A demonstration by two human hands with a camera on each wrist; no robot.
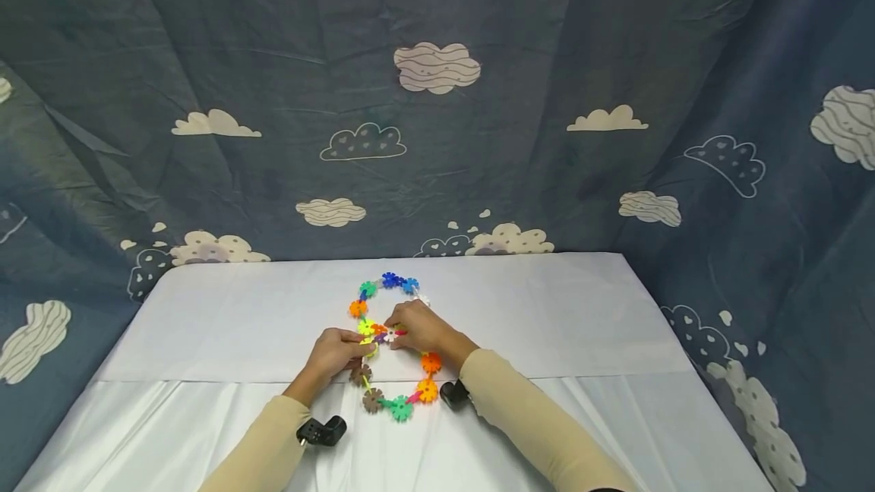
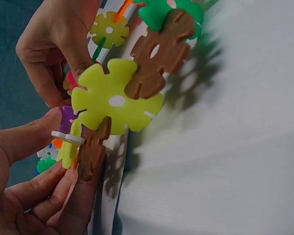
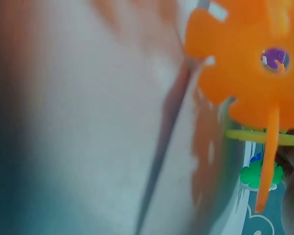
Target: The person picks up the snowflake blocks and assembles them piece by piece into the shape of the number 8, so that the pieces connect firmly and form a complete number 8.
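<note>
Notched, flower-shaped plastic discs are linked edge to edge into a figure-eight chain. Its upper loop holds blue discs (image 1: pixel 391 280) and its lower loop a green disc (image 1: pixel 401 408). At the crossing, my left hand (image 1: pixel 333 355) pinches a yellow disc (image 2: pixel 71 147) between thumb and fingers, beside purple and brown discs. My right hand (image 1: pixel 422 326) grips the crossing from the other side, by a white disc (image 1: pixel 391 335) and a pink one; its fingertips partly hide the piece held. A large orange disc (image 3: pixel 250 58) hangs close to the right wrist camera.
A white cloth (image 1: pixel 225 325) covers the table, with a seam running across it. Dark cloud-print fabric (image 1: pixel 478 173) hangs behind and at both sides. Black wrist cameras (image 1: pixel 321 431) sit on both sleeves, the right one close to the chain's orange discs (image 1: pixel 428 390).
</note>
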